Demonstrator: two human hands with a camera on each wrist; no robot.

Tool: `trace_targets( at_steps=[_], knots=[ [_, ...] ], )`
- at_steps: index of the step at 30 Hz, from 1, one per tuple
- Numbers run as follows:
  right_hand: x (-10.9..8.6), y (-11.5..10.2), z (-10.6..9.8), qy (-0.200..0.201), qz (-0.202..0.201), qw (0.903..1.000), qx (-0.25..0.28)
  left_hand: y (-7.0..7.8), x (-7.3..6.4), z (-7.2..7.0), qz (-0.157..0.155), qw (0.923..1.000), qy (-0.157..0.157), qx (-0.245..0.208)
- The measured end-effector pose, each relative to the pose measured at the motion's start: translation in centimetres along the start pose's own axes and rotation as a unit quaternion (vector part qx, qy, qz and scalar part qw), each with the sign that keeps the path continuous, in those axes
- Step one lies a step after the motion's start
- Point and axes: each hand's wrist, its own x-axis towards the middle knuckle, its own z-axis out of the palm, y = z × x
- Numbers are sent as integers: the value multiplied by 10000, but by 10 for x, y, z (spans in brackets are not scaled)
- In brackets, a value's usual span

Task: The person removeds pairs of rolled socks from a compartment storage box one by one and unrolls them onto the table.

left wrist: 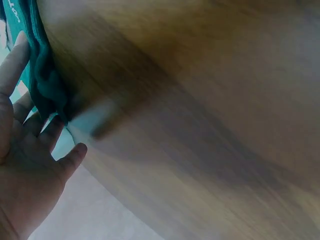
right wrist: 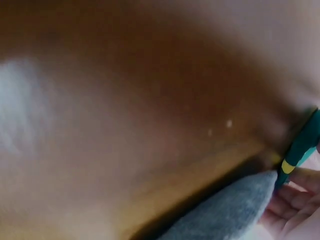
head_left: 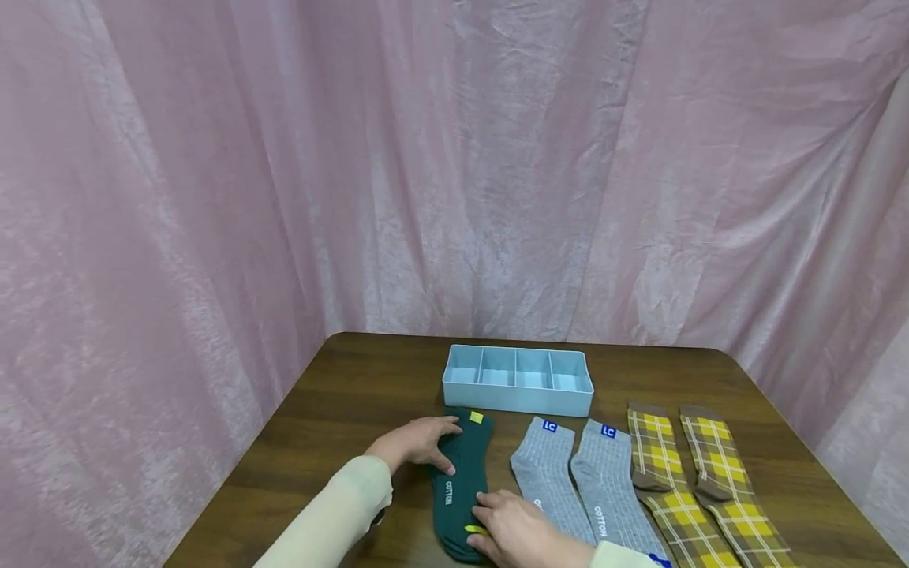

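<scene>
Dark green socks (head_left: 465, 454), lettered "COTTON", lie lengthwise on the table with a yellow tag at the cuff end. My left hand (head_left: 422, 443) touches their left side near the cuff, fingers and thumb spread. In the left wrist view its extended fingers (left wrist: 14, 65) lie along the green knit. My right hand (head_left: 514, 527) rests at the lower right of the green socks, fingertips beside a yellow patch. The right wrist view shows this hand (right wrist: 297, 207) at the right edge, with the green fabric (right wrist: 304, 142) by its fingers.
Right of the green socks lie two grey socks (head_left: 550, 465) with blue tags, then two yellow plaid socks (head_left: 660, 454). A light blue divided box (head_left: 517, 398) stands behind them on the wooden table (head_left: 319, 426). A pink curtain (head_left: 454, 173) hangs beyond the table.
</scene>
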Motion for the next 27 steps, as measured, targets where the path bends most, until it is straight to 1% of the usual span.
trace_targets(
  at_steps=[4, 9, 12, 14, 17, 20, 22, 25, 27],
  knots=[
    [-2, -3, -1, -117, 217, 9997, -18, 10, 6, -1, 72, 9999, -83, 50],
    [-3, -4, 0, -210, 414, 9989, 15, 19, 13, -2, 124, 9995, -141, 248],
    [-4, -5, 1, -158, 517, 9985, -75, 23, 17, -1, 226, 9987, -119, 438],
    [-5, -6, 3, -44, 569, 9982, -164, 24, 18, -1, 319, 9978, -72, 575],
    [-6, -7, 3, 33, 684, 9976, -81, 24, 18, 0, 395, 9963, 14, 760],
    [-6, -7, 1, 58, 739, 9972, 114, 19, 15, 1, 389, 9963, 74, 757],
    [-7, -5, -1, 64, 763, 9968, 229, 15, 12, 1, 386, 9967, 103, 703],
    [-8, -4, -2, 60, 785, 9966, 237, 8, 9, 2, 352, 9974, 149, 608],
    [-9, -3, -2, 46, 810, 9964, 230, 5, 6, 2, 254, 9983, 162, 494]
  ],
)
